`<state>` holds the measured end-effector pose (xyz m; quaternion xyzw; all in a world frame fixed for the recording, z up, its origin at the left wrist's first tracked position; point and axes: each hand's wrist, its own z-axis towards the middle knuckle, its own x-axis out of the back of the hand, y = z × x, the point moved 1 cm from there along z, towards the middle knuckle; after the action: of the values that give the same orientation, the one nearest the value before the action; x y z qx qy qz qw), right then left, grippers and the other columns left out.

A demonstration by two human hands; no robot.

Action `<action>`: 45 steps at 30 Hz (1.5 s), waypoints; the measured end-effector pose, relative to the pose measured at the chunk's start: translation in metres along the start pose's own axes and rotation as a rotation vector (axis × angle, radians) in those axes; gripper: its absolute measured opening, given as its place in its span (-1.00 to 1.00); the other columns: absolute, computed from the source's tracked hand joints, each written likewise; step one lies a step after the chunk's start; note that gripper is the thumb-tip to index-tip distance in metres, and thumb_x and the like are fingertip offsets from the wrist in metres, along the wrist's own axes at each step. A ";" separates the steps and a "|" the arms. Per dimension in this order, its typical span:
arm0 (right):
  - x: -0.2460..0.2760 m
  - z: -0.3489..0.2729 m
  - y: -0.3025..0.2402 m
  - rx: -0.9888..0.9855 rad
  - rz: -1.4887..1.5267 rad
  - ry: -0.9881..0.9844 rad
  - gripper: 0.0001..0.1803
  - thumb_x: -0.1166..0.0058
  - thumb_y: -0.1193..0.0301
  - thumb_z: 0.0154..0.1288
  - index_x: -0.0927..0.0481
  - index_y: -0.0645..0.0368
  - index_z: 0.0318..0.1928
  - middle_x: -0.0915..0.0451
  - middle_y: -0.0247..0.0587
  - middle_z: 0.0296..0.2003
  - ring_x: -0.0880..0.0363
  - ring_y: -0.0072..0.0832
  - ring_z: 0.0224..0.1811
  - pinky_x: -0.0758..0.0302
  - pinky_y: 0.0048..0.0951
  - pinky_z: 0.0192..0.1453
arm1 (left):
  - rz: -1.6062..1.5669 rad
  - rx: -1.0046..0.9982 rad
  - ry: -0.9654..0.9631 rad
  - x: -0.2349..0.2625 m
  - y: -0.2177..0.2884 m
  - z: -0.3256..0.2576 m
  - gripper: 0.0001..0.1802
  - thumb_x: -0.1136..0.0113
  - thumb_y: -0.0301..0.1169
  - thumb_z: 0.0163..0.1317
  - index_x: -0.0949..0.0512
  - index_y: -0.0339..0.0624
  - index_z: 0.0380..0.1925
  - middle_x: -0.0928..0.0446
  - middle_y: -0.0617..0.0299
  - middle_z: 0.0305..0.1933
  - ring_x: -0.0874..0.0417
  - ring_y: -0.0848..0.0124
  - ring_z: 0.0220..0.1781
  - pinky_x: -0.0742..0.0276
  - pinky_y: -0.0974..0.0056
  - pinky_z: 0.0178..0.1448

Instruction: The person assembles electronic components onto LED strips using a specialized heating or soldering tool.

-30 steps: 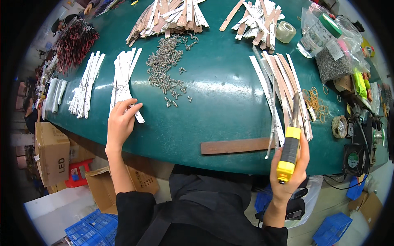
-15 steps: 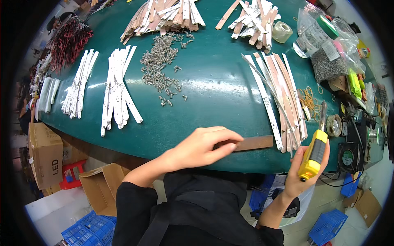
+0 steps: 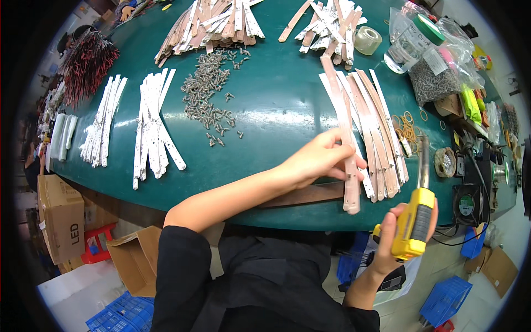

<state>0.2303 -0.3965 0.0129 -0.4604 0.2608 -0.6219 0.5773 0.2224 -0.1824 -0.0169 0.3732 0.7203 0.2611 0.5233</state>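
Observation:
My left hand point(image 3: 326, 159) has its thumb and fingers closed on a long tan strip point(image 3: 345, 124) dotted with small holes. The strip slants from the pile of strips toward the near table edge. Under my left wrist lies a flat brown bar point(image 3: 310, 195), partly covered by my arm and the strip. A row of white and tan strips point(image 3: 376, 149) lies just right of my left hand. My right hand point(image 3: 390, 238) grips a yellow-and-black handheld tool point(image 3: 416, 224) by its body, its metal shaft pointing away from me. The tool's exact kind is unclear.
Small metal screw-like pieces point(image 3: 204, 91) are heaped mid-table. White strips point(image 3: 152, 122) lie at left, with more piles point(image 3: 215, 25) at the back. Rubber bands point(image 3: 408, 130), a tape roll point(image 3: 368, 40), a bag of metal pieces point(image 3: 434, 80) and a fan point(image 3: 466, 205) stand at right.
My left hand has moved right and up from the brown bar and taken hold of a tan strip. My right hand and the tool have shifted slightly left and down.

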 end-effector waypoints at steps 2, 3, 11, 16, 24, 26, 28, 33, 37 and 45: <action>0.007 0.002 -0.004 -0.079 0.046 0.045 -0.19 -0.08 0.66 0.16 -0.06 0.30 0.42 -0.49 -0.15 -0.30 -0.45 -0.50 -0.30 -0.43 -0.51 -0.19 | 0.279 -0.084 -0.007 0.011 0.017 -0.017 -0.74 -0.01 -0.34 0.45 -0.40 -0.25 0.03 -0.64 0.07 -0.14 -0.76 0.31 -0.28 -0.70 0.31 -0.21; 0.009 0.002 -0.003 -0.084 0.051 0.044 -0.19 -0.08 0.66 0.16 -0.06 0.30 0.42 -0.49 -0.15 -0.30 -0.45 -0.50 -0.30 -0.43 -0.51 -0.19 | 0.507 -0.195 0.074 0.016 0.025 -0.031 -0.64 -0.03 -0.35 0.43 -0.37 -0.26 0.14 -0.64 0.08 -0.16 -0.76 0.35 -0.30 -0.68 0.32 -0.26; -0.018 -0.013 0.016 -0.464 1.002 -0.265 -0.49 -0.05 0.47 0.26 -0.26 0.31 0.20 -0.38 -0.13 -0.08 -0.36 -0.36 0.04 -0.31 0.15 0.41 | 1.709 -0.388 0.668 0.032 -0.002 -0.082 -0.45 -0.08 -0.46 0.27 -0.31 -0.22 0.29 -0.48 0.04 -0.26 -0.65 0.06 -0.42 -0.63 0.07 -0.35; -0.049 -0.020 0.043 -0.593 1.324 -0.143 -0.44 -0.05 0.47 0.27 -0.25 0.22 0.26 -0.45 -0.22 -0.05 -0.41 -0.40 0.13 -0.07 0.57 0.37 | 1.721 -0.094 0.612 0.020 -0.011 -0.082 -0.33 -0.21 -0.12 0.28 -0.28 -0.13 0.31 -0.41 0.02 -0.10 -0.68 0.04 -0.28 -0.64 0.06 -0.33; -0.018 -0.001 0.056 -0.453 1.123 0.017 -0.37 0.00 0.48 0.30 -0.16 0.22 0.37 -0.44 -0.17 -0.03 -0.44 -0.37 0.11 -0.13 0.52 0.38 | 1.333 -0.249 0.426 0.040 -0.008 -0.090 -0.54 -0.21 -0.36 0.29 -0.44 -0.19 0.17 -0.43 0.03 0.01 -0.65 0.07 -0.27 -0.58 0.11 -0.15; -0.016 -0.002 0.056 -0.476 1.091 0.032 -0.36 0.00 0.46 0.28 -0.17 0.21 0.36 -0.42 -0.16 -0.04 -0.41 -0.38 0.10 -0.18 0.48 0.38 | 1.313 -0.222 0.444 0.037 -0.008 -0.089 -0.56 -0.22 -0.37 0.27 -0.46 -0.18 0.15 -0.44 0.06 0.03 -0.63 0.11 -0.23 -0.57 0.13 -0.12; -0.017 -0.006 0.049 -0.470 1.133 -0.037 -0.35 -0.04 0.43 0.27 -0.17 0.22 0.35 -0.40 -0.19 -0.08 -0.38 -0.39 0.07 -0.19 0.42 0.41 | 1.297 -0.190 0.467 0.039 -0.010 -0.088 -0.57 -0.23 -0.38 0.25 -0.48 -0.17 0.13 -0.45 0.10 0.05 -0.61 0.15 -0.20 -0.56 0.14 -0.10; -0.029 -0.014 0.033 -0.498 1.183 -0.181 -0.38 -0.09 0.41 0.24 -0.21 0.21 0.28 -0.35 -0.23 -0.11 -0.33 -0.38 0.06 -0.30 0.26 0.40 | 1.720 -0.630 0.404 0.045 -0.028 -0.086 -0.55 -0.29 -0.35 0.15 -0.53 -0.12 0.09 -0.44 0.18 0.16 -0.50 0.21 0.05 -0.47 0.16 0.07; -0.051 -0.015 0.025 -0.766 1.611 -0.154 -0.52 -0.13 0.46 0.25 -0.26 0.21 0.13 -0.33 -0.24 -0.11 -0.24 -0.47 -0.10 -0.40 -0.48 -0.25 | 1.734 -0.556 0.494 0.043 -0.030 -0.095 -0.53 -0.34 -0.34 0.10 -0.54 -0.18 0.05 -0.47 0.13 0.13 -0.52 0.18 0.07 -0.47 0.16 0.08; -0.068 -0.014 0.025 -0.812 1.764 -0.208 -0.61 -0.15 0.43 0.26 -0.28 0.26 -0.02 -0.33 -0.24 -0.12 -0.25 -0.50 -0.12 -0.41 -0.59 -0.38 | 1.496 -0.575 0.392 0.060 -0.024 -0.094 -0.60 -0.34 -0.44 0.12 -0.57 -0.19 0.01 -0.43 0.07 0.14 -0.53 0.16 0.07 -0.51 0.15 0.16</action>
<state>0.2239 -0.3396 -0.0336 -0.3164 0.6539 0.2144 0.6529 0.1160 -0.1468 -0.0390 0.5535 0.2647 0.7752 0.1508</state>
